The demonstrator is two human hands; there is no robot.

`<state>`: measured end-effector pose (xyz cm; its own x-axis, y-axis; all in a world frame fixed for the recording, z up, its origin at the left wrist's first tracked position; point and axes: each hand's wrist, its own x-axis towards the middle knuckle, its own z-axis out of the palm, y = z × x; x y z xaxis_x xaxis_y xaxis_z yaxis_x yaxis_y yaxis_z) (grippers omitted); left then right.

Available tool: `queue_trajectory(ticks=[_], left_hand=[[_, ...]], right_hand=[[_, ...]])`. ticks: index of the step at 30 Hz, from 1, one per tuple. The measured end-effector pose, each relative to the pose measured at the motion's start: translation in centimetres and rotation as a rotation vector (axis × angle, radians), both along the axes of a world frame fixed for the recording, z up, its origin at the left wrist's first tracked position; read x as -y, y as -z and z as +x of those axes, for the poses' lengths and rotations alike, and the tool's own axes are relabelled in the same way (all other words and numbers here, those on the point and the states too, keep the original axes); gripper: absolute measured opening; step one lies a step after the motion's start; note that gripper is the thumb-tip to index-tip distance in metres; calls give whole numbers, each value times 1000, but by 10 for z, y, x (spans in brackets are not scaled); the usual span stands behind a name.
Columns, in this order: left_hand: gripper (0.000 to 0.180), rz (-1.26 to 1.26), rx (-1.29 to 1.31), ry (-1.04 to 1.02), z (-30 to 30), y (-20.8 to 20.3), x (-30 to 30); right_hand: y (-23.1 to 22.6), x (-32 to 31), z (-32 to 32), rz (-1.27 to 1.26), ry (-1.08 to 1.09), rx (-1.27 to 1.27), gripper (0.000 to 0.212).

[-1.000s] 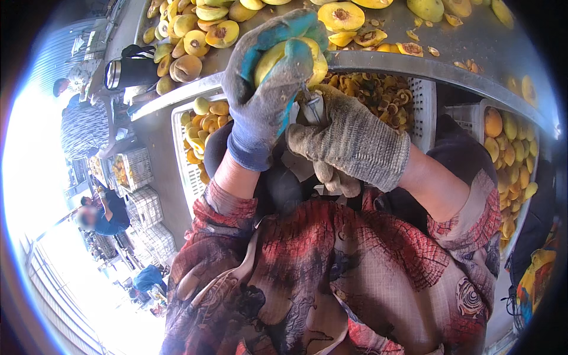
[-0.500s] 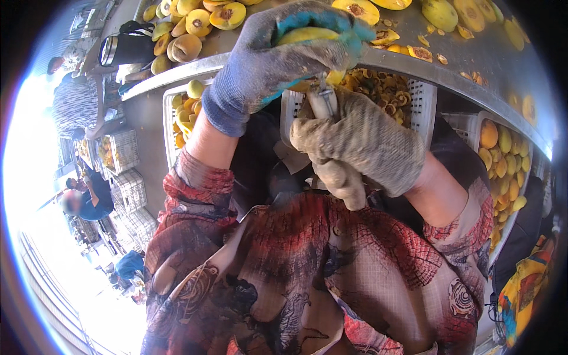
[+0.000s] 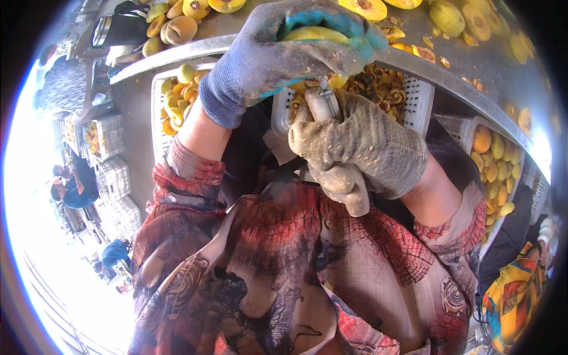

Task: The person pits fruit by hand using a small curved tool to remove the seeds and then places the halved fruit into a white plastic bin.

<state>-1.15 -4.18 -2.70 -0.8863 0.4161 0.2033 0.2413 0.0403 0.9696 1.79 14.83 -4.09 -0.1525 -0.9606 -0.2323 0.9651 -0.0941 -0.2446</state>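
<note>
My left hand point(image 3: 278, 59), in a blue-grey glove with teal palm, curls around a yellow-green peach point(image 3: 316, 34) at the table's near edge. Most of the fruit is hidden by the fingers. Just below it, my right hand point(image 3: 370, 142), in a dirty beige knit glove, is closed on a pitting tool point(image 3: 323, 105) with a pale, thick handle and a metal end. That metal end points up at the underside of the peach, where a bit of yellow flesh shows. Whether the blade is inside the flesh is hidden.
Cut peach halves point(image 3: 362, 7) and scraps lie on the steel table point(image 3: 408, 62). Beneath its edge stands a white crate point(image 3: 419, 105) of pits and trimmings. Crates of fruit flank it: one left point(image 3: 157, 127), one right point(image 3: 467, 133). Other people point(image 3: 80, 183) are at far left.
The view has shifted a little, so the crates and table edge appear further left. Both hands keep their grip on the peach and the pitting tool, with little visible movement between them.
</note>
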Motion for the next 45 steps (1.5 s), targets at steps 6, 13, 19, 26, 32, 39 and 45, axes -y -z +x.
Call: queue_trajectory(ticks=[6, 13, 19, 26, 32, 39, 45], left_hand=[[57, 38, 91, -86, 14, -2, -9], [45, 276, 251, -291, 21, 6, -17], [43, 228, 158, -174, 25, 1, -13], [43, 247, 47, -448, 36, 10, -24], [42, -560, -603, -695, 37, 25, -4], [32, 255, 59, -937, 88, -3, 67], [35, -1656, -123, -939, 158, -5, 146]], right_hand=[[-1, -1, 0, 111, -32, -446, 19], [-2, 2, -3, -2, -93, -142, 21], [2, -2, -6, -67, -126, -130, 20], [-9, 0, -9, 6, -152, -193, 22], [-19, 18, -7, 310, -86, -940, 26], [35, 14, -21, 896, -411, -2149, 33], [45, -3, -38, 1160, -779, -2012, 34]])
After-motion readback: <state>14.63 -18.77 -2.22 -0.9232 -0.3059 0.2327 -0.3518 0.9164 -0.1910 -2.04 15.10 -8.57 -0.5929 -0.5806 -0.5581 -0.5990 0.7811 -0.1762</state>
